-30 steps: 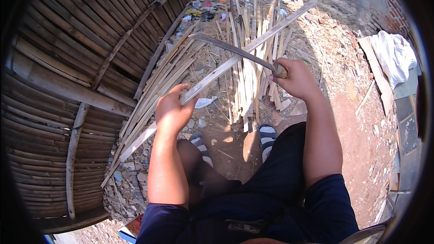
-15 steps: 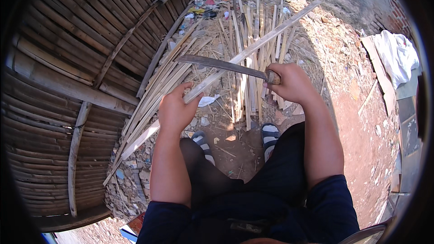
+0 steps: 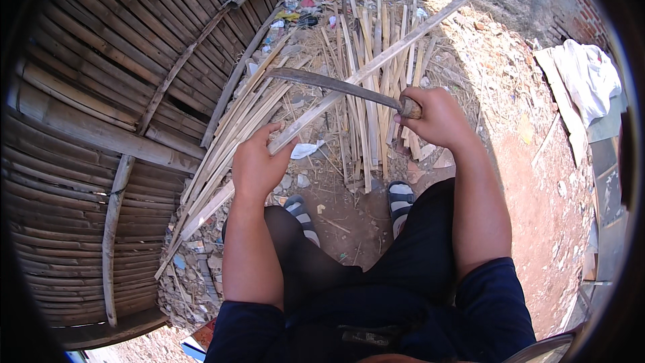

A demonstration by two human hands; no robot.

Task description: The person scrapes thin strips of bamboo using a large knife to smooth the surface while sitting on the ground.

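– Bamboo wall (image 3: 64,195) fills the left of the frame, with a bundle of strips (image 3: 235,128) slanting beside it. What does your left hand (image 3: 259,165) have?
– Your left hand is closed round a long pale strip (image 3: 386,58), which runs from left of centre toward the upper right.
– How should it handle for you?
– Light, I'd judge, stiff yet springy over that length; dry edges may splinter. With so much free end it could tip or twist, so pinch it firmly across the flat.
– And right of centre?
– Your right hand (image 3: 433,115), well apart from the left, is wrapped round the handle (image 3: 411,108) of a long knife (image 3: 309,78). It crosses the strip in view; contact you can't tell. Probably heavier and rigid: hold it by the handle only.
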